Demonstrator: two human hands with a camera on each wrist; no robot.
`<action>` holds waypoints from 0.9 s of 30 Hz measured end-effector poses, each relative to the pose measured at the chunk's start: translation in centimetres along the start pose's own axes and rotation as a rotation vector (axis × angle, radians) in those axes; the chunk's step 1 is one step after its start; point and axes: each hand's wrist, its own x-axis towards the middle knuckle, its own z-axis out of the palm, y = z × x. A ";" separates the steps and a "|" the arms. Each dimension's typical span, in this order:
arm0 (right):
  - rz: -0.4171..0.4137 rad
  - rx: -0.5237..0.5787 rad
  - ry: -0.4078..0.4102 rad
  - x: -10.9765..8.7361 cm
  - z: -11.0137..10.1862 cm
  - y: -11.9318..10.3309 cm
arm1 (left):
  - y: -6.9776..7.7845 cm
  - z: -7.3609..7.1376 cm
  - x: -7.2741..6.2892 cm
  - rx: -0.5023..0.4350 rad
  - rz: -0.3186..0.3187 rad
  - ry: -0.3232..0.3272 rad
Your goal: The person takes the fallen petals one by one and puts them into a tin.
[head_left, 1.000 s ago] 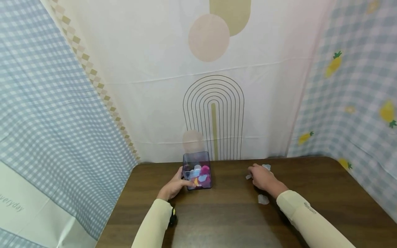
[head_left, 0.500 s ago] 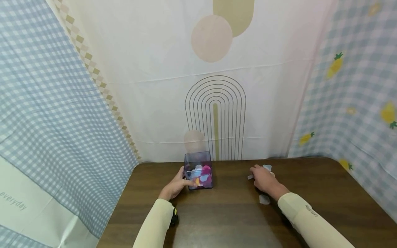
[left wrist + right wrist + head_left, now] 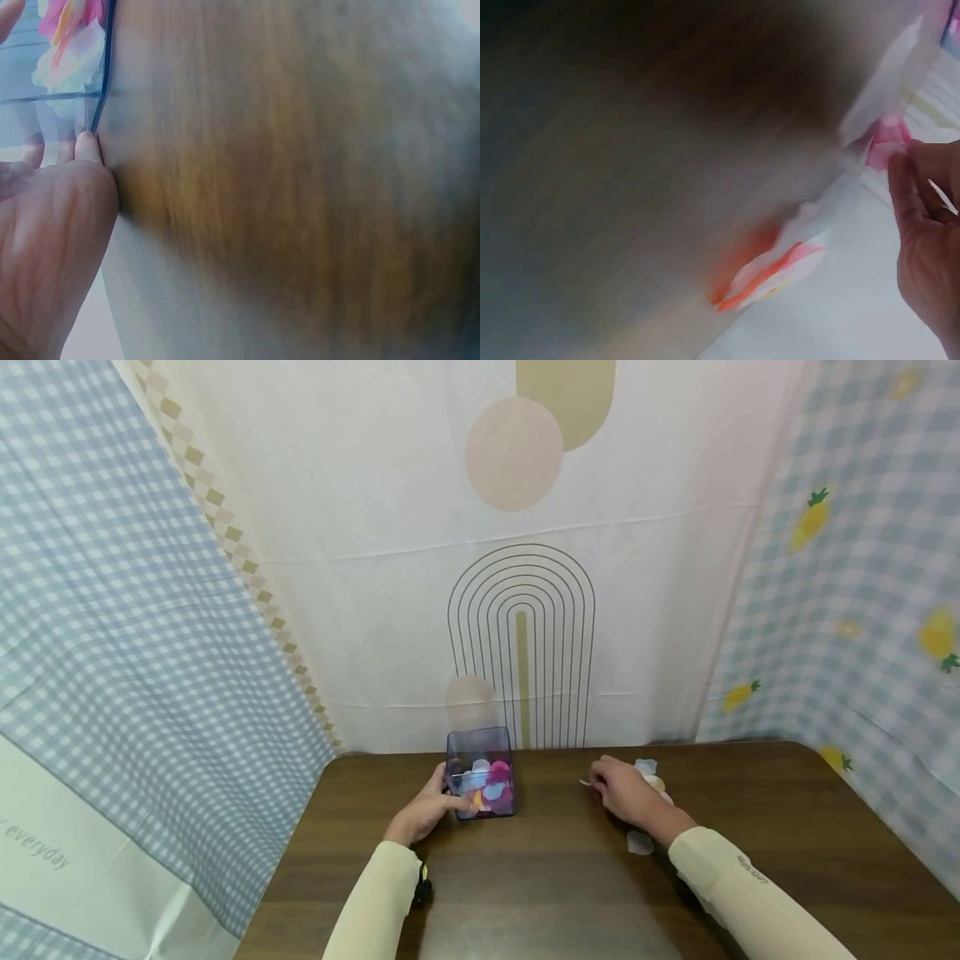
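My left hand [image 3: 420, 810] grips a see-through bluish plastic box [image 3: 476, 743] from its left side, the thumb across its near wall. Thin petal-like pieces [image 3: 491, 791] in pink, pale blue, white and orange fill its lower part. In the left wrist view, fingertips of the left hand [image 3: 56, 225] show at the bottom of the box. To the right of the box, my right hand [image 3: 630, 793] pinches a thin petal-like piece [image 3: 585, 782], pink and white in the right wrist view. Beside that hand lie more loose pieces [image 3: 656, 782], partly hidden by it.
The brown wooden table [image 3: 540, 893] reaches back to a white printed cloth [image 3: 375, 635]. One whitish piece [image 3: 640, 842] lies near the right wrist, and another [image 3: 646, 767] lies behind the right hand. Checked cloths [image 3: 150, 610] hang at both sides.
The right hand has moved slightly left, away from the loose pieces, with a petal-like piece in its fingertips, uncovering more of them. The left hand stays on the box.
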 end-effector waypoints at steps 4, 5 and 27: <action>-0.007 0.099 0.080 1.0 0.0 -2.3 | -0.1 -0.1 0.1 0.004 0.001 0.004; -0.009 0.125 0.090 1.3 -0.1 -2.9 | -0.1 -0.1 0.1 0.002 0.000 0.005; 0.040 0.443 0.172 5.1 -1.5 -12.8 | 0.2 0.4 -0.4 0.012 0.000 0.011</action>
